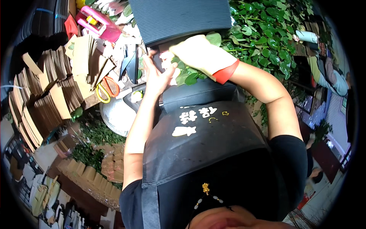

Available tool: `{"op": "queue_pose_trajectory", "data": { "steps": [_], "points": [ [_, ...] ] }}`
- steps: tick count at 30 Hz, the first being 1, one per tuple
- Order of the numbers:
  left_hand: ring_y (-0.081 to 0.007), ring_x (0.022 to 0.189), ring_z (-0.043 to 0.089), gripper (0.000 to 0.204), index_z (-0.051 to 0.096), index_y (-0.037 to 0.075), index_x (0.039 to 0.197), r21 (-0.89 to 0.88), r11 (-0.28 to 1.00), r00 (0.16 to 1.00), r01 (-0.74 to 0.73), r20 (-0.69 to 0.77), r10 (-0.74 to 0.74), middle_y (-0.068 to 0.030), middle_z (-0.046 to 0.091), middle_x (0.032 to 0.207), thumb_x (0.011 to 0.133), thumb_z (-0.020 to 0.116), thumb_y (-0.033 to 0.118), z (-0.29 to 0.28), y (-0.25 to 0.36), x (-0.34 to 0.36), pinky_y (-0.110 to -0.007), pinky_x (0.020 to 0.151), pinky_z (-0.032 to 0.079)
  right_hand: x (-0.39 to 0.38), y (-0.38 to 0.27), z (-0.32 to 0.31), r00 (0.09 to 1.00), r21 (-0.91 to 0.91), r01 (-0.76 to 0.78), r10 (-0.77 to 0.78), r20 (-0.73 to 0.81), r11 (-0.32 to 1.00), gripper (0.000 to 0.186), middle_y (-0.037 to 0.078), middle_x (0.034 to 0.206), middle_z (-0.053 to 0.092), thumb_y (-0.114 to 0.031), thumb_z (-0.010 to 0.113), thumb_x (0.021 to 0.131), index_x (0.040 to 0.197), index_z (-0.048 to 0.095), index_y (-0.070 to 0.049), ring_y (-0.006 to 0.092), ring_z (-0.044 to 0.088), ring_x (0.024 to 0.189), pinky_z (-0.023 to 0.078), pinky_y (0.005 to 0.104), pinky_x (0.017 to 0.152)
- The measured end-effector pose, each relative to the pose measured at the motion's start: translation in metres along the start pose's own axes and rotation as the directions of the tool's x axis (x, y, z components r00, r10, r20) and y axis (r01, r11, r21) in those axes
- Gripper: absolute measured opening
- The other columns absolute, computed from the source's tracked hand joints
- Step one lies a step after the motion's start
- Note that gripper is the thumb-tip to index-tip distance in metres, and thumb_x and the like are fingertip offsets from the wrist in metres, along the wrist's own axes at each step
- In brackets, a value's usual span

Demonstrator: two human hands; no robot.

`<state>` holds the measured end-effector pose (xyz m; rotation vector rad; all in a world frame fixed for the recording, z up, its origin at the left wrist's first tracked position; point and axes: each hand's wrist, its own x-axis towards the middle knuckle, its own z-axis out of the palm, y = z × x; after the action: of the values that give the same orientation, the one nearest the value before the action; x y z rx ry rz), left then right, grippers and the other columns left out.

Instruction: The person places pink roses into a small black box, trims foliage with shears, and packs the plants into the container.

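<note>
"What sits at the centre?"
"A cluster of pale pink, soft-petalled blossoms, with broad green leaves beside it, in the gap between two dark ribbed surfaces."

"How does it lie from the fingers?"
"Just right of the bare left hand, whose thumb and fingers stand apart around it, uncurled. The blossoms and leaves together seem to slant from upper left to lower right; no stem shows clearly."

"And the right hand?"
"It wears a cream fabric glove with a red cuff and comes in from above and right, over the leaves. Its fingertips are bent away, so I can't tell whether they grip. Both hands look about equally near the blossoms."

"The surroundings?"
"Beyond the hands stands a dark block of fine parallel ridges; nearer, a black ribbed panel sits against a smooth black apron. Left are scissors with yellow and orange loop handles and stiff brown cardboard sheets; right, a glossy heap of green foliage."
</note>
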<state>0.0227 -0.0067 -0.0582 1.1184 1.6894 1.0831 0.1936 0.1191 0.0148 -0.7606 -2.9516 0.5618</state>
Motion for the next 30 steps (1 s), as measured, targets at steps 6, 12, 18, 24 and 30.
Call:
{"op": "queue_pose_trajectory", "data": {
  "steps": [6, 12, 18, 24, 30],
  "points": [
    [-0.0294, 0.113, 0.062, 0.034, 0.074, 0.001, 0.110, 0.182, 0.981, 0.997, -0.067, 0.050, 0.058, -0.0149, 0.064, 0.121, 0.087, 0.087, 0.023, -0.011, 0.009, 0.031, -0.043, 0.105, 0.048, -0.003, 0.003, 0.013, 0.995, -0.065, 0.047, -0.053, -0.088, 0.997, 0.025, 0.011, 0.093, 0.079, -0.032, 0.059, 0.100, 0.102, 0.076, -0.014, 0.0300, 0.077, 0.080, 0.059, 0.0434, 0.069],
    [-0.0164, 0.100, 0.065, 0.029, 0.075, -0.003, 0.108, 0.114, 0.973, 0.978, -0.202, -0.037, 0.207, -0.0055, 0.066, 0.108, 0.088, 0.088, 0.013, 0.001, -0.013, 0.030, -0.031, 0.091, 0.053, -0.054, 0.004, -0.104, 0.989, 0.216, -0.127, 0.108, 0.096, 0.968, 0.033, 0.011, 0.104, 0.078, -0.038, 0.057, 0.106, 0.114, 0.075, -0.012, 0.0325, 0.076, 0.094, 0.061, 0.0416, 0.082],
    [-0.0252, 0.114, 0.061, 0.026, 0.079, 0.001, 0.106, 0.023, 0.988, 0.988, -0.153, -0.023, 0.153, -0.0109, 0.065, 0.121, 0.083, 0.089, 0.007, 0.004, -0.003, 0.030, -0.038, 0.101, 0.049, -0.068, 0.102, -0.131, 0.646, 0.210, -0.602, 0.625, -0.437, 0.770, 0.033, 0.010, 0.102, 0.078, -0.033, 0.063, 0.102, 0.122, 0.075, -0.010, 0.0293, 0.075, 0.094, 0.059, 0.0399, 0.087],
    [-0.0169, 0.100, 0.066, 0.025, 0.076, -0.003, 0.107, 0.147, 0.965, 0.974, -0.217, -0.030, 0.224, -0.0068, 0.066, 0.112, 0.088, 0.087, 0.009, -0.003, -0.009, 0.029, -0.031, 0.096, 0.050, 0.009, 0.188, -0.073, 0.783, -0.581, -0.621, 0.461, -0.419, 0.526, 0.029, 0.004, 0.126, 0.067, -0.020, 0.070, 0.092, 0.120, 0.077, -0.020, 0.0242, 0.062, 0.124, 0.040, 0.0418, 0.117],
    [-0.0218, 0.118, 0.061, 0.026, 0.077, 0.000, 0.110, -0.015, 0.999, 0.999, -0.044, -0.001, 0.044, -0.0086, 0.061, 0.127, 0.086, 0.087, 0.006, -0.007, -0.007, 0.027, -0.035, 0.101, 0.050, 0.000, 0.185, -0.115, 0.794, -0.439, -0.598, 0.421, -0.438, 0.671, 0.023, -0.002, 0.117, 0.073, -0.018, 0.072, 0.090, 0.111, 0.080, -0.025, 0.0194, 0.064, 0.127, 0.033, 0.0457, 0.124]
  ]
}}
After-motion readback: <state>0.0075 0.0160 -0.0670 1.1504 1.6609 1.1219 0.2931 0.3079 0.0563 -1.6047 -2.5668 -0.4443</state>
